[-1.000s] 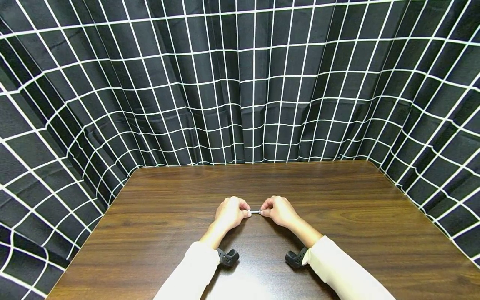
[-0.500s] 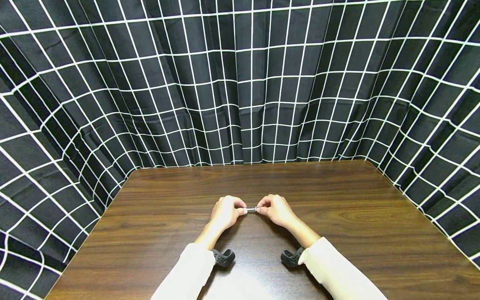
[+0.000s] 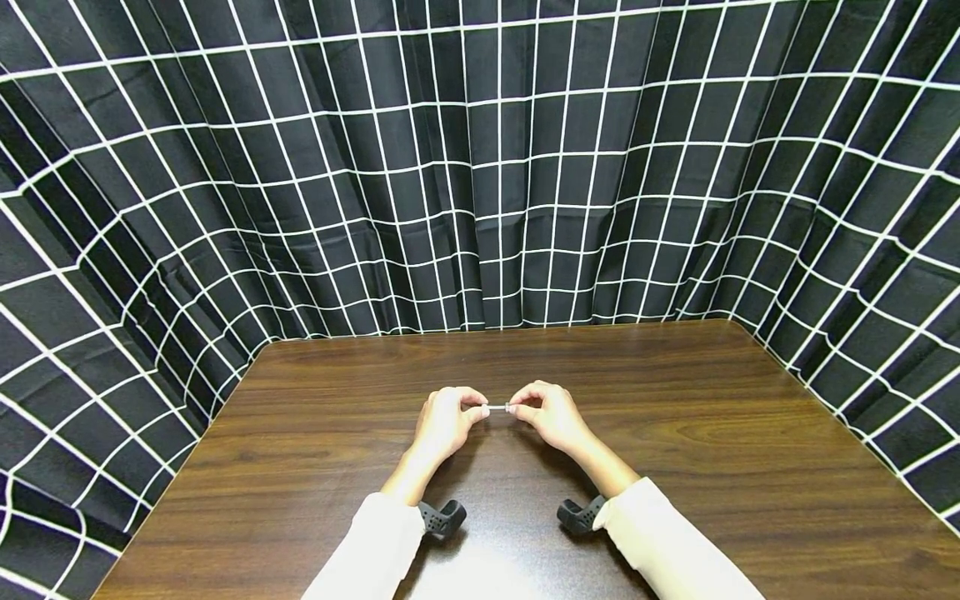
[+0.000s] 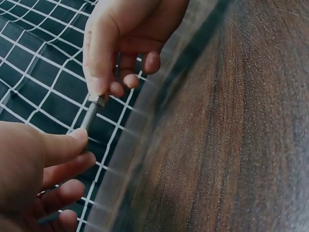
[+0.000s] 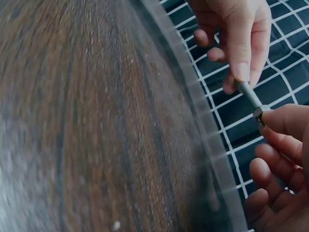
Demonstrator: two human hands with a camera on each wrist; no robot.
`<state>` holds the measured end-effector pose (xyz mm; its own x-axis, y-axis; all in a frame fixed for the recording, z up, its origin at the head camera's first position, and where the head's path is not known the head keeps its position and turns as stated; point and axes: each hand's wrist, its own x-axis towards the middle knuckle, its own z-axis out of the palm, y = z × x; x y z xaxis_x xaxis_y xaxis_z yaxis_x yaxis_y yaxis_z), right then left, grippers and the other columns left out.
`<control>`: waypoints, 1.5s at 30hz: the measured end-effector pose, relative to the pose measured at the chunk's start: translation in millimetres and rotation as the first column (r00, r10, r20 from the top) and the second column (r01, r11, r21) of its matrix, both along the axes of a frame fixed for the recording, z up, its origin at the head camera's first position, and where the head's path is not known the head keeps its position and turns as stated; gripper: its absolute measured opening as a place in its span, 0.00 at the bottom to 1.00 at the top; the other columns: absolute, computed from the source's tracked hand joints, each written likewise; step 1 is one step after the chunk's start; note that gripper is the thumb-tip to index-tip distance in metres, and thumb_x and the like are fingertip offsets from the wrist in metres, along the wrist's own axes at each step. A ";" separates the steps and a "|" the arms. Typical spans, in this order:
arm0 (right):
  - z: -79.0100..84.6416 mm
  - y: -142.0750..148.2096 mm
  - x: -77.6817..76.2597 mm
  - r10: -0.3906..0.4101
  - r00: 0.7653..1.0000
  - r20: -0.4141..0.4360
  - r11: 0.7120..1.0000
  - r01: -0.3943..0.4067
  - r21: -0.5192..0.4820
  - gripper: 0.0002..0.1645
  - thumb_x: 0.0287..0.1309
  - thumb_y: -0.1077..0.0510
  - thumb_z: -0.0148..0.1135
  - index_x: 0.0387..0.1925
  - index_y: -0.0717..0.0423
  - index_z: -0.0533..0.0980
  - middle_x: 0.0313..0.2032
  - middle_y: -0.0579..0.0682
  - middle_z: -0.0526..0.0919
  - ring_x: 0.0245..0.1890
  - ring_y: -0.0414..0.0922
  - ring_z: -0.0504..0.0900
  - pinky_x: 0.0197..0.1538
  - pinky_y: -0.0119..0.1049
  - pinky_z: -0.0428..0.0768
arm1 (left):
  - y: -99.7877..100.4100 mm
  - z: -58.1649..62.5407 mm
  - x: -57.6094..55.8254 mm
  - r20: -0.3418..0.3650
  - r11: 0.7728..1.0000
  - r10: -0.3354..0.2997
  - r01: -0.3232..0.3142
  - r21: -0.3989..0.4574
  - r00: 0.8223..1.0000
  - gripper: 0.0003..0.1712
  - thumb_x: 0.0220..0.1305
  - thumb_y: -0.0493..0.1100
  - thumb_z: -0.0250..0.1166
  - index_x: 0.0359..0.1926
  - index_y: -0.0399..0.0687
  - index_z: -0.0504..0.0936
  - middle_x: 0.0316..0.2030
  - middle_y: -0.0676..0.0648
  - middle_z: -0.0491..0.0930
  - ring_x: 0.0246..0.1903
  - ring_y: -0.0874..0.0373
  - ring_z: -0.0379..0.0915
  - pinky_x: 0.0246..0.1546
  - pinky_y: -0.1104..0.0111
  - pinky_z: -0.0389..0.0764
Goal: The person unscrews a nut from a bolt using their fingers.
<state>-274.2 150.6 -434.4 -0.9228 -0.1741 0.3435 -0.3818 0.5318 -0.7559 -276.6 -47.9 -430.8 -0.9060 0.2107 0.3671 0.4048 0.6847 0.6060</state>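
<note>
A small grey metal bolt (image 3: 497, 407) spans the gap between my two hands, roughly level. My left hand (image 3: 444, 422) pinches one end of it between thumb and finger, and that end is hidden. In the left wrist view the threaded shank of the bolt (image 4: 90, 116) shows between the fingertips. A hex nut (image 5: 261, 112) sits near the other end, pinched by the thumb and finger of my right hand (image 3: 553, 414). A bit of metal shows past the nut in the right wrist view. The other fingers of both hands curl loosely underneath.
Below the hands lies a brown wood-grain table (image 3: 337, 400). A dark curtain with a white grid (image 3: 495, 167) hangs behind and along both sides. Each wrist wears a black strap mount, such as the left mount (image 3: 444, 518).
Both hands and the bolt have moved slightly away from the body and a little left in the head view. The pinch at each end has stayed.
</note>
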 end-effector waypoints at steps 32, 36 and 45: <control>15.5 -10.2 7.3 -0.045 0.998 -0.045 0.907 0.022 -0.420 0.07 0.53 0.68 0.69 0.35 0.66 0.82 0.33 0.58 0.84 0.30 0.38 0.79 0.35 0.28 0.76 | -1.7 20.4 1.7 -0.067 0.941 -0.079 0.096 0.326 0.995 0.09 0.56 0.38 0.71 0.40 0.44 0.87 0.32 0.52 0.86 0.28 0.58 0.80 0.30 0.68 0.77; 18.4 -11.1 9.1 -0.061 0.996 -0.060 0.907 0.030 -0.420 0.07 0.52 0.67 0.70 0.35 0.65 0.83 0.33 0.56 0.84 0.30 0.37 0.78 0.35 0.28 0.75 | -2.5 19.9 0.8 -0.072 0.938 -0.091 0.110 0.329 0.993 0.09 0.57 0.37 0.71 0.41 0.45 0.88 0.33 0.52 0.86 0.31 0.58 0.81 0.31 0.68 0.79; 21.5 -13.2 9.8 -0.084 0.995 0.050 0.903 0.097 -0.418 0.09 0.59 0.61 0.66 0.36 0.66 0.82 0.26 0.49 0.81 0.24 0.40 0.75 0.26 0.27 0.70 | -4.4 20.8 1.0 -0.093 0.929 -0.102 0.129 0.347 0.990 0.08 0.56 0.38 0.71 0.39 0.45 0.88 0.33 0.52 0.86 0.31 0.54 0.81 0.31 0.69 0.78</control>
<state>-264.4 137.4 -413.0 -0.9387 0.0648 0.3387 -0.3210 0.1940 -0.9270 -275.7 -52.3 -409.9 -0.8514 0.1579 0.5001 0.5199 0.3788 0.7656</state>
